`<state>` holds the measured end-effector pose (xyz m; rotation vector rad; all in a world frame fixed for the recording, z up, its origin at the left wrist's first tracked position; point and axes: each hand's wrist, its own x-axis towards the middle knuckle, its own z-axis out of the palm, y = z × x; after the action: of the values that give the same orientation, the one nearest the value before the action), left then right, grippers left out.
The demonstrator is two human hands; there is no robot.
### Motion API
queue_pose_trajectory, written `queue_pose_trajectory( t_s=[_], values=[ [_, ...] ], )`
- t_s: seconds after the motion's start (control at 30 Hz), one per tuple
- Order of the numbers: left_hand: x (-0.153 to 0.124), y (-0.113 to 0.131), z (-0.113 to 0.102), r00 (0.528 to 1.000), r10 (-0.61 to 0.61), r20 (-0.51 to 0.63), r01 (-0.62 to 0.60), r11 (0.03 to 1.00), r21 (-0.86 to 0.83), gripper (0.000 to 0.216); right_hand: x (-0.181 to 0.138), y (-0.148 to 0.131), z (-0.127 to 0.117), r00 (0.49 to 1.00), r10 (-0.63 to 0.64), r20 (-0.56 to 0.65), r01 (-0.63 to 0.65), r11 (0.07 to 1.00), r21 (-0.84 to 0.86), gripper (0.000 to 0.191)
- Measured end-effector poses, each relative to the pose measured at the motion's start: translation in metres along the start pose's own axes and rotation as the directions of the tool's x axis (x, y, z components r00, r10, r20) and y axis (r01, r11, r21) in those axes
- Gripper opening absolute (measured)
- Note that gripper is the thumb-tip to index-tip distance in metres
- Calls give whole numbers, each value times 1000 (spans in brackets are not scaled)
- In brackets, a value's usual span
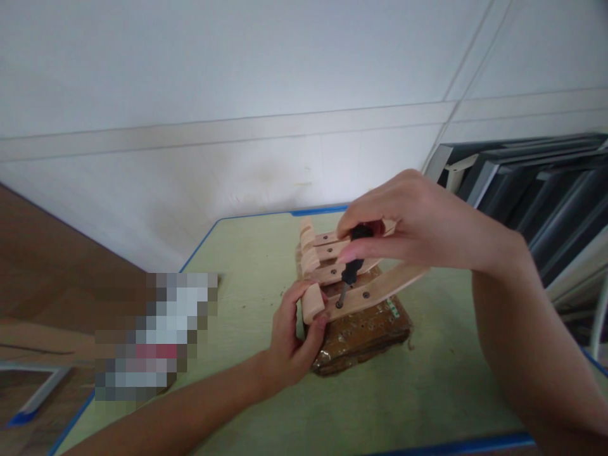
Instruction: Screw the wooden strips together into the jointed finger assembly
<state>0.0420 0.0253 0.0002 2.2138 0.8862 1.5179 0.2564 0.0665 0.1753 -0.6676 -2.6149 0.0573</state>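
My right hand [387, 221] is closed around the black handle of a screwdriver [352, 266]. Its tip points down at a dark screw hole [339, 304] in the nearest wooden piece [389, 286]; whether it touches a screw I cannot tell. With fingers and thumb on either side, my left hand [297, 335] grips the block-shaped end of that same piece. Behind it, several similar wooden pieces [327, 253] lie side by side, each with dark holes or screws. All rest on a flat brown cardboard pad [365, 339] wrapped in clear tape.
The pale green table [247, 266] has a blue edge and stands against a white wall [266, 171]. A pixelated object [164, 335] lies at the table's left. Dark flat panels [527, 183] lean at the right, and a brown board [61, 266] stands at the left.
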Motion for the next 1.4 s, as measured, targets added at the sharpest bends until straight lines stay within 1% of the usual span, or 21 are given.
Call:
queue_pose_trajectory(
  t_s=[0.07,0.1,0.2,0.33,0.5,0.73,0.97,1.1,1.27,1.4],
  values=[
    [0,0,0,1000,2,2,-2,1000,8,42,-2,0,-3,998,-60,32,58,996,68,26],
    [0,0,0,1000,1,3,-2,1000,11,42,-3,0,-4,996,-77,48,72,993,98,25],
    [-1,-1,-1,1000,-9,9,9,1000,8,42,-6,-2,-10,992,-84,90,69,985,156,27],
    [-3,-2,-2,1000,-13,-2,13,1000,-14,42,-8,-3,-15,992,-79,97,65,988,143,29],
    [-1,-1,-3,1000,8,3,-8,1000,11,40,-10,0,-16,994,-57,98,45,992,121,28],
    [-2,-2,-4,1000,-1,7,1,1000,27,41,-12,-3,-21,987,-98,126,76,982,170,32],
    [-3,-1,-4,1000,-16,-1,16,1000,9,40,-12,-3,-20,987,-114,116,97,986,138,28],
    [-2,-1,-4,1000,-5,13,4,1000,4,41,-11,-3,-18,990,-78,114,58,984,167,28],
    [-2,-2,-3,1000,8,9,-8,1000,2,41,-8,-2,-18,989,-95,112,73,979,190,28],
    [-2,-2,-2,1000,-2,-4,2,1000,-8,39,-9,0,-18,993,-71,97,53,984,172,24]
  ],
)
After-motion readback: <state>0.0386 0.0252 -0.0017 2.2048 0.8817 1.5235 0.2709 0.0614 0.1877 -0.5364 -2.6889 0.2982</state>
